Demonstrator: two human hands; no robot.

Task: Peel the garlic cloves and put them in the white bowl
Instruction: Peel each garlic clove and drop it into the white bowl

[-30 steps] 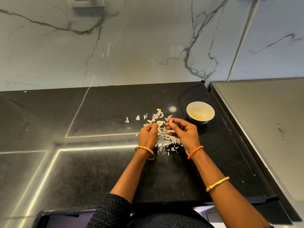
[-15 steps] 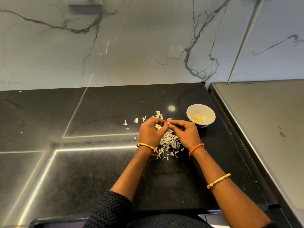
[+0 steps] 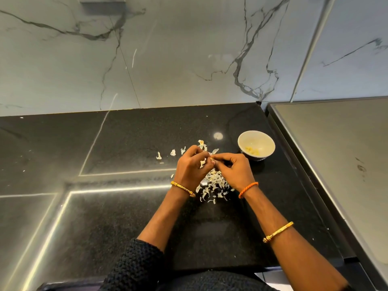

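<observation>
**Hands pinched together on a garlic clove above the peel pile**

Both hands meet over the black bench [image 3: 126,206]. My left hand [image 3: 192,166] is curled, fingers folded inward around a pale scrap of skin. My right hand [image 3: 235,168] is pinched, thumb and fingertips closed on a small garlic clove [image 3: 211,159] where the two hands touch. Loose garlic peels [image 3: 214,185] lie scattered beneath and just beyond them. Near the right hand, the white bowl [image 3: 243,139] stands on the bench with a few peeled cloves [image 3: 253,151] inside.
</observation>
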